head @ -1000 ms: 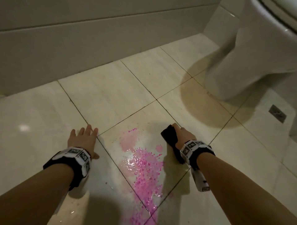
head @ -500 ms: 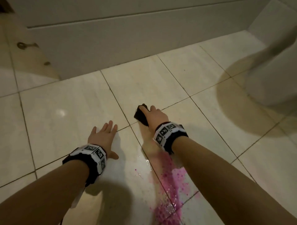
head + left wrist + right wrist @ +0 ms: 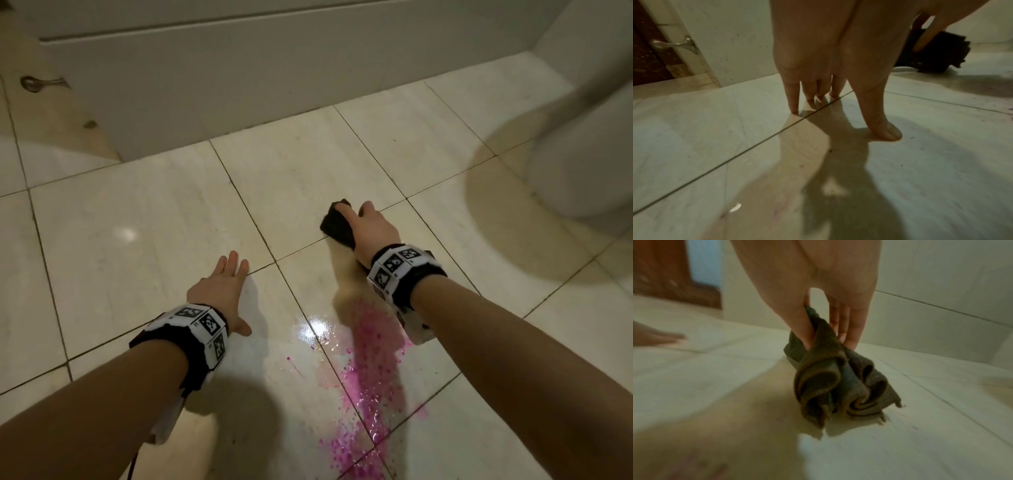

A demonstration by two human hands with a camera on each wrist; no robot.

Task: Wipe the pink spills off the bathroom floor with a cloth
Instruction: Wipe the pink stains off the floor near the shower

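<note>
Pink spill (image 3: 371, 370): nearest the camera, at 6 o'clock in the head view; wet beaded puddle lying across a grout crossing, thinning to a faint smear toward 12 o'clock.
Floor (image 3: 144, 219): pale glossy tiles with dark grout lines; a glare spot sits at the spill's 11 o'clock edge.
Left hand (image 3: 219, 291): at 9 o'clock of the spill, apart from it; planted on the tile, fingers straight and spread, thumb out to the side, holding nothing. Left wrist view shows the fingertips (image 3: 795, 108) and thumb touching the floor beside a grout line.
Right hand (image 3: 371, 228): at 12 o'clock of the spill, beyond its smeared end; thumb and fingers curled round the cloth, pressing it to the tile.
Cloth (image 3: 337, 224): dark, bunched into folds, on the floor under the right hand, sticking out at the hand's 10 o'clock side. Right wrist view shows its rolled folds (image 3: 838, 382) trailing toward the camera, thumb tucked into a fold.
Toilet base (image 3: 582, 147): white, at 2 o'clock, well apart from the cloth.
Wall (image 3: 239, 68): pale panel at 12 o'clock.
Door stop (image 3: 41, 83): metal, at 10 o'clock, farthest left.
</note>
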